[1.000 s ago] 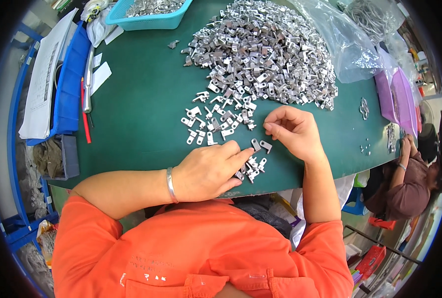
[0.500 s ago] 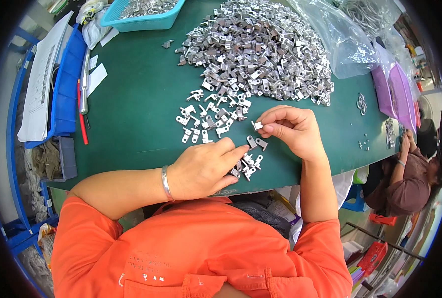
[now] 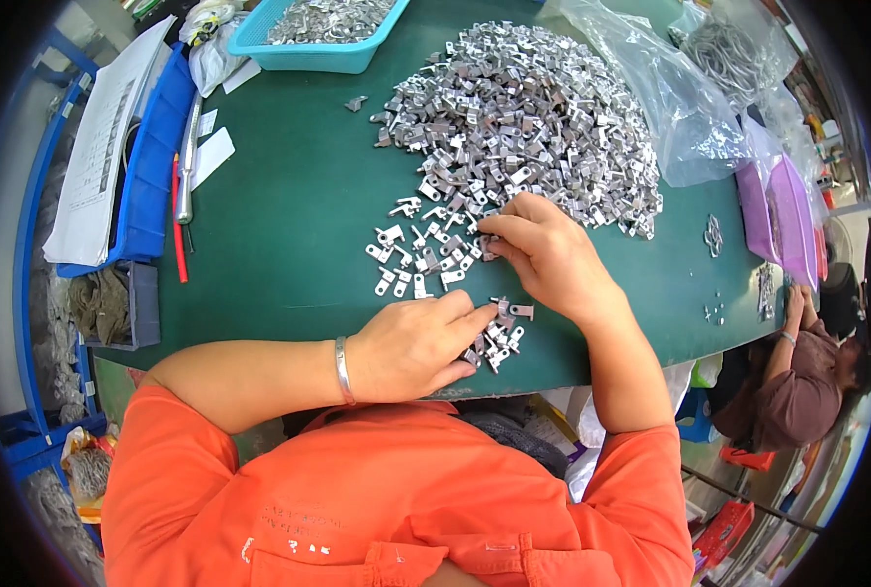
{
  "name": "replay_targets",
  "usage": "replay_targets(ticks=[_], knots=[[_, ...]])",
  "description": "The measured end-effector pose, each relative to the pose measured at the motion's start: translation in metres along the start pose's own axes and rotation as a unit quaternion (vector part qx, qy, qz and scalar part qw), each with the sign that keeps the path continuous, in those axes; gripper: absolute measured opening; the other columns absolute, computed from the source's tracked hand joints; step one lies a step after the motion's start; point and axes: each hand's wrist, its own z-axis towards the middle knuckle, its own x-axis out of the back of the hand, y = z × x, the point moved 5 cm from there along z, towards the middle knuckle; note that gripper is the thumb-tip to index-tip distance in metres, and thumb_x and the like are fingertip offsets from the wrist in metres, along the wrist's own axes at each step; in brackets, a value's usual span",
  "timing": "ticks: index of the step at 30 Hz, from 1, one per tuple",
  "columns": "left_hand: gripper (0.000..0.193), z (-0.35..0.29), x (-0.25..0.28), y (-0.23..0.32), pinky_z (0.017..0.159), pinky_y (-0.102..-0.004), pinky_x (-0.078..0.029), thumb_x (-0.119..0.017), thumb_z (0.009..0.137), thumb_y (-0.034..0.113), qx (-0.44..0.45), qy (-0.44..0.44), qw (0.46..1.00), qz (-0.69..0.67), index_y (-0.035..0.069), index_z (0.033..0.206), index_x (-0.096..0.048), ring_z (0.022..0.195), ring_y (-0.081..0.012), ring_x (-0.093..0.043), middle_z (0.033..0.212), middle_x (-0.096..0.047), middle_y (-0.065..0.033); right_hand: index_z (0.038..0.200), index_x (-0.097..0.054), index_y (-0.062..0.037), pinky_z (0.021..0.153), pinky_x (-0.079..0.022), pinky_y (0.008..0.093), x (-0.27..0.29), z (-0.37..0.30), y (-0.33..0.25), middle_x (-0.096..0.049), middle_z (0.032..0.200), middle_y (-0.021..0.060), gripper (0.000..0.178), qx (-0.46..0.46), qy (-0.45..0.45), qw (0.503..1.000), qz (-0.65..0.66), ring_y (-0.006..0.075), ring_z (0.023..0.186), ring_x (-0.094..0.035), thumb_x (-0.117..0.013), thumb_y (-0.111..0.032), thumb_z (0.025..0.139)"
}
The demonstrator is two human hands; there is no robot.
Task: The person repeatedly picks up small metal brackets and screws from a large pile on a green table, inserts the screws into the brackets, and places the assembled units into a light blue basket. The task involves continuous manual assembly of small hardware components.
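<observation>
My right hand (image 3: pixel 551 256) is over the near side of the spread of small metal brackets (image 3: pixel 403 284), its thumb and fingertips pinched on one bracket (image 3: pixel 487 247). Lower down, my left hand (image 3: pixel 418 338) rests on the table, fingers curled toward a small cluster of brackets (image 3: pixel 499 342). A darker bracket (image 3: pixel 471 357) sits between its thumb and index finger; the palm side is hidden. Beyond both hands rises a large heap of the same silvery brackets (image 3: pixel 543 117), each a bent tab with a hole.
A turquoise basket (image 3: pixel 357 57) of metal parts stands at the far left of the green table (image 3: pixel 279 196). A blue bin (image 3: pixel 157 196) with papers is at the left, beside a red stick (image 3: pixel 178 235). Clear plastic bags (image 3: pixel 685 137) and a purple bin (image 3: pixel 793 210) lie right. A co-worker (image 3: pixel 798 391) sits right.
My right hand has moved up and left to the spread brackets; the bracket it held earlier is no longer seen there. My left hand stays by the small cluster. The view has shifted slightly.
</observation>
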Motion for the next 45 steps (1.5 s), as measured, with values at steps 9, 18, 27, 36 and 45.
replay_targets(ticks=[9, 18, 27, 36, 45], knots=[[0.058, -0.003, 0.015, -0.011, 0.057, -0.0244, -0.05, -0.081, 0.075, 0.016, 0.115, 0.085, 0.969, -0.201, 0.001, 0.121, -0.049, 0.065, -0.0113, -0.06, 0.099, -0.056, -0.0095, 0.089, -0.067, -0.0003, 0.056, -0.046, 0.0223, -0.006, -0.022, 0.023, -0.064, 0.077, 0.0021, 0.006, -0.162, 0.003, 0.942, 0.294, 0.0083, 0.065, -0.059, -0.069, -0.004, 0.085], [0.034, 0.002, 0.014, -0.034, 0.075, -0.0266, -0.057, -0.065, 0.086, -0.005, 0.196, 0.184, 0.84, -0.472, -0.003, 0.116, -0.05, 0.087, -0.0151, -0.067, 0.103, -0.064, -0.0099, 0.089, -0.067, 0.0021, 0.05, -0.043, 0.017, -0.026, -0.024, 0.012, -0.064, 0.074, 0.0002, 0.009, -0.236, -0.038, 0.831, 0.502, 0.0018, 0.062, -0.055, -0.068, -0.007, 0.088], [0.031, 0.003, 0.013, -0.034, 0.087, -0.0314, -0.056, -0.058, 0.087, -0.01, 0.186, 0.191, 0.811, -0.52, -0.004, 0.116, -0.048, 0.099, -0.0185, -0.064, 0.108, -0.061, -0.0137, 0.087, -0.068, 0.0013, 0.053, -0.046, 0.0183, -0.022, -0.022, 0.008, -0.061, 0.078, -0.0004, 0.005, -0.209, -0.023, 0.824, 0.526, 0.0037, 0.064, -0.056, -0.068, -0.004, 0.087], [0.037, 0.001, 0.013, -0.039, 0.09, -0.034, -0.055, -0.06, 0.087, -0.009, 0.164, 0.212, 0.811, -0.52, -0.003, 0.121, -0.046, 0.101, -0.0232, -0.065, 0.114, -0.06, -0.0182, 0.092, -0.068, -0.0003, 0.063, -0.05, 0.0262, -0.005, -0.012, 0.003, -0.064, 0.083, 0.007, 0.013, -0.032, 0.017, 0.949, 0.315, 0.0144, 0.074, -0.063, -0.065, 0.006, 0.081], [0.039, 0.001, 0.013, -0.037, 0.089, -0.0328, -0.055, -0.064, 0.083, -0.012, 0.176, 0.213, 0.829, -0.486, -0.004, 0.119, -0.05, 0.101, -0.0177, -0.061, 0.108, -0.058, -0.0122, 0.092, -0.066, 0.0006, 0.07, -0.051, 0.0333, 0.003, -0.014, 0.008, -0.063, 0.088, 0.0132, 0.02, -0.045, 0.086, 0.989, 0.115, 0.0304, 0.079, -0.063, -0.057, 0.011, 0.077]])
